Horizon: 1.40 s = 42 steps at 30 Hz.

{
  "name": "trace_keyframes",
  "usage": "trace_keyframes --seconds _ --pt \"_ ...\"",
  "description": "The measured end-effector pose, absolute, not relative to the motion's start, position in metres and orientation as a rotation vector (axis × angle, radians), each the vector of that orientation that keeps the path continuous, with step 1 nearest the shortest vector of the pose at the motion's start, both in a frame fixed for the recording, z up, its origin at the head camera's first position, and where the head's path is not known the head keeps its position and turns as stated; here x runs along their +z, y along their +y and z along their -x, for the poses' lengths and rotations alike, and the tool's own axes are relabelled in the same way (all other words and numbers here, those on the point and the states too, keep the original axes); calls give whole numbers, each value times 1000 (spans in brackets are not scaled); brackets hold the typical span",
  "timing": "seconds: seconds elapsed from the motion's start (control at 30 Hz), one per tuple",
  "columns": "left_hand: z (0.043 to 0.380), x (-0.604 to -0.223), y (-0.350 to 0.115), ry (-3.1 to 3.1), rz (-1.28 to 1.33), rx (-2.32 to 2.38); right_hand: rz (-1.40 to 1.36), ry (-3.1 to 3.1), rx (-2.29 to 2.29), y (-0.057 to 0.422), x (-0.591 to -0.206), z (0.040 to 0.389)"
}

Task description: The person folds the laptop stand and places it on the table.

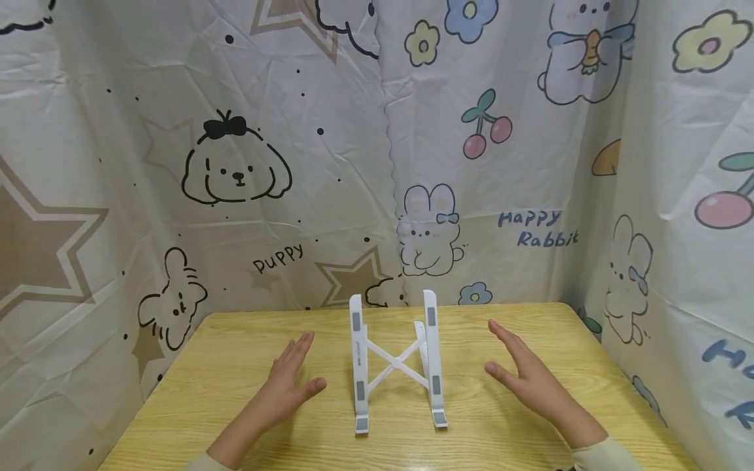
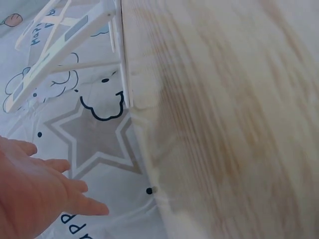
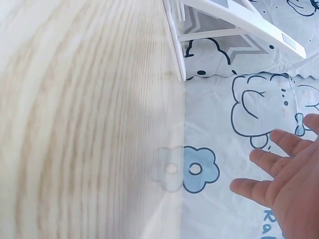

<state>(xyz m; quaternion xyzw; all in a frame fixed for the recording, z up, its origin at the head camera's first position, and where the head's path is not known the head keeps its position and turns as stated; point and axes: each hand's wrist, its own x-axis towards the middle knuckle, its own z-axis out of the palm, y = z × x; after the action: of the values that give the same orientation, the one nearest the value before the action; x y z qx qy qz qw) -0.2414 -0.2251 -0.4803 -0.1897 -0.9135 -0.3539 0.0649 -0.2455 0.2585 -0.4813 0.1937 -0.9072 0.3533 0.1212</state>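
Observation:
A white folding laptop stand [image 1: 397, 361] stands unfolded on the wooden table, its two rails sloping up to the back and crossed bars joining them. Grey pads line the rails, and small lips turn up at the front ends. To the left of the stand is my left hand [image 1: 288, 379], fingers straight and thumb spread, apart from it and holding nothing. My right hand [image 1: 527, 376] is on the other side, likewise with straight fingers and nothing in it. Both wrist views show the stand's side, in the left wrist view [image 2: 65, 50] and the right wrist view [image 3: 244, 25].
The light wooden table [image 1: 471, 445] reaches back to a printed curtain [image 1: 341, 163] with puppies, rabbits, stars and flowers. More of this cloth hangs along the left and right sides of the table.

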Motion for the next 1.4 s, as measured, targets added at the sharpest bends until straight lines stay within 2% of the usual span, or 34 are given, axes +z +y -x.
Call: trace_keyframes --seconds 0.77,1.4 --pt "243 -479 -212 -2612 409 -1789 -510 -2525 1865 246 -489 255" --pt "244 -484 -198 -2423 370 -2196 -518 -2454 2115 233 -500 260"
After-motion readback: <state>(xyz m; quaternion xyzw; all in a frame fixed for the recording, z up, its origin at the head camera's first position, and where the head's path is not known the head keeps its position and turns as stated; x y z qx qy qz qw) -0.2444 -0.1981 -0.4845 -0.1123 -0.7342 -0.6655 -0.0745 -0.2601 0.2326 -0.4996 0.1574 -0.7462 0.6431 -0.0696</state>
